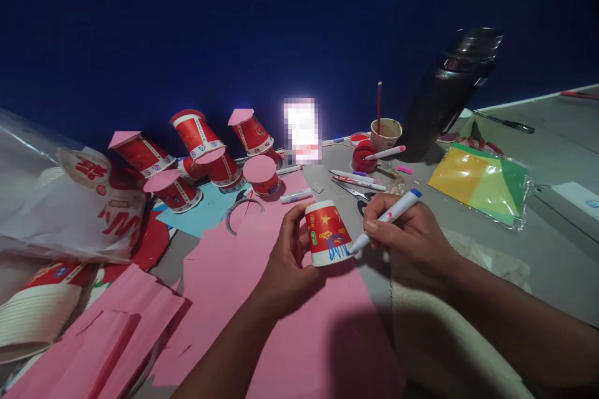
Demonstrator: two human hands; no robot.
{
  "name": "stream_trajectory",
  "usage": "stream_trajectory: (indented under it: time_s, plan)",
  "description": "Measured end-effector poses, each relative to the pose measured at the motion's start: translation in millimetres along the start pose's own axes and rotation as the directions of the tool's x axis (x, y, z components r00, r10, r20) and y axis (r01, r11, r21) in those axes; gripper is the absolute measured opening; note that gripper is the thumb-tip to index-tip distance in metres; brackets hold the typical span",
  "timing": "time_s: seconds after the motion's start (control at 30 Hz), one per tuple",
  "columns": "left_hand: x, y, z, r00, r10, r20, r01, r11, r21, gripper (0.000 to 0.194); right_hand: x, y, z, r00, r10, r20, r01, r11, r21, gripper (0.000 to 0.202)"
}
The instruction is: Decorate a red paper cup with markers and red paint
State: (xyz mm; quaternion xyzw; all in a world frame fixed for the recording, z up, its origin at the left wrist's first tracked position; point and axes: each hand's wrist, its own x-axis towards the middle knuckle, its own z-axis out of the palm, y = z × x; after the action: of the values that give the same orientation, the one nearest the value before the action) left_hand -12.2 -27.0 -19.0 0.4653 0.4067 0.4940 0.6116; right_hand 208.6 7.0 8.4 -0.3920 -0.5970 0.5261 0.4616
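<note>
A red and white paper cup (327,227) is tilted in my left hand (292,262), whose fingers and thumb wrap round its left side. Blue drawn lines show near the cup's lower rim. My right hand (412,230) grips a white marker (395,207) with a blue end, its tip touching the cup's lower right edge. Pink paper (281,336) lies beneath the cup and my left hand. Black-handled scissors (362,198) are just behind the cup, partly hidden by my right hand.
Several red cups with pink paper tops (175,190) stand at the back left. A plastic bag (70,206) and stacked cups (42,312) are at left. Markers (358,178), a red paint pot (364,160), a black bottle (449,93) and a green-yellow packet (480,184) are behind and right.
</note>
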Motion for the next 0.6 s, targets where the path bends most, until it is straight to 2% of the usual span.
stream_trajectory:
  time_s: [0.07, 0.2, 0.4, 0.6]
  plan:
    - [0, -1, -0.5, 1.000, 0.002, 0.004, -0.002, 1.000, -0.018, 0.089, 0, 1, 0, 1.000, 0.010, 0.012, -0.011, 1.000, 0.012, 0.020]
    - [0, -4, -1.8, 1.000, 0.007, 0.016, -0.006, 1.000, -0.020, 0.090, 1, 5, 2, 0.998, 0.025, -0.053, -0.020, 0.995, 0.098, 0.018]
    - [-2, -3, -1.1, 0.999, -0.035, 0.024, 0.035, 0.999, -0.010, 0.092, 1, -3, 3, 1.000, 0.015, 0.002, -0.015, 1.000, -0.006, 0.025]
    - [-1, -5, -1.2, 0.999, -0.002, 0.034, 0.001, 0.999, 0.036, 0.090, 0, -5, 6, 0.998, 0.001, -0.064, 0.001, 0.999, 0.036, 0.021]
